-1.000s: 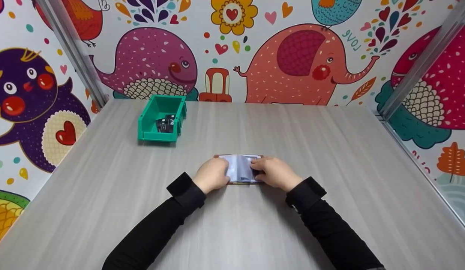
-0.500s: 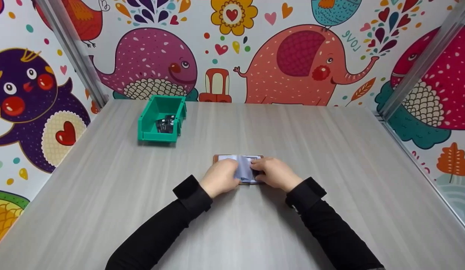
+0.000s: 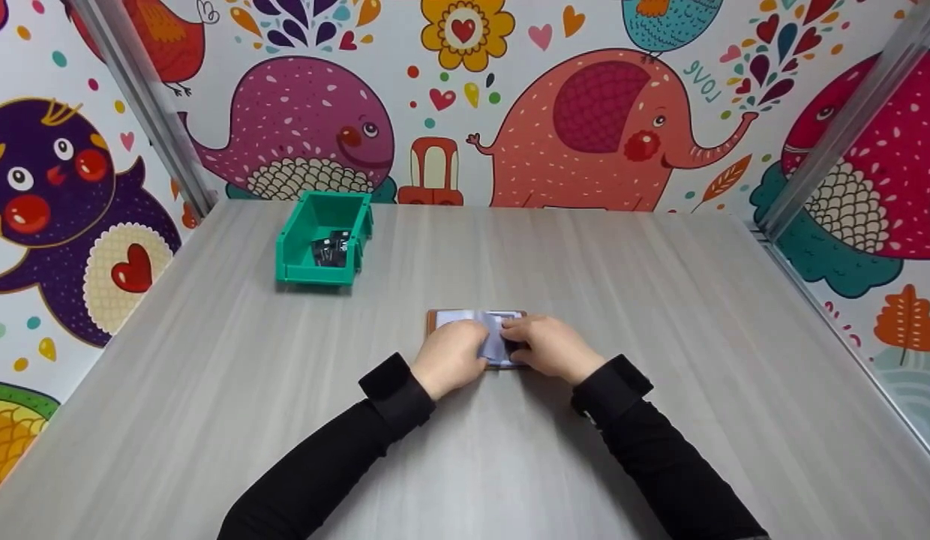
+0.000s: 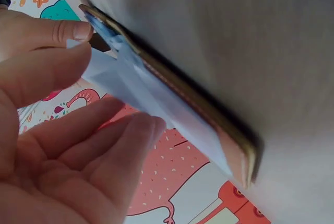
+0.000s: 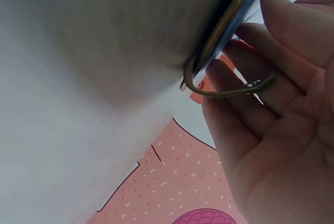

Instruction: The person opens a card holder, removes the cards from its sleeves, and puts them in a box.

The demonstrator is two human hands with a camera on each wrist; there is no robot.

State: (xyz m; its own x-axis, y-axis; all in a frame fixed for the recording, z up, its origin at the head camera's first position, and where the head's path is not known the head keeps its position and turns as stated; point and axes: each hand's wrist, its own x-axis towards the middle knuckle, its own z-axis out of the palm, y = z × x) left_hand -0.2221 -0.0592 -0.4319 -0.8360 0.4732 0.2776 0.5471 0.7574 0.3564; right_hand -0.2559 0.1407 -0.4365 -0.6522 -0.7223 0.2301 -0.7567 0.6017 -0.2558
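A small card holder (image 3: 431,318) with a brown cover lies opened on the table, its clear plastic sleeves (image 3: 494,348) spread between the two hands. My left hand (image 3: 451,355) pinches a sleeve leaf (image 4: 107,72) near its edge; in the left wrist view the leaf stands lifted from the cover (image 4: 237,153). At the right side my right hand (image 3: 553,346) holds the card holder, thumb on the pages. A brown strap (image 5: 224,95) with a metal snap curves out from the cover against the right fingers. Something dark under the right fingertips is mostly hidden.
A green bin (image 3: 300,272) stands at the back left of the table (image 3: 622,285), with several small black packets (image 3: 331,252) in it. Walls with cartoon animals (image 3: 585,127) and metal posts (image 3: 146,112) enclose the table.
My left hand has moved right across the opened card holder, from its left edge to the middle sleeves, uncovering the left cover edge. The right hand has stayed in place.
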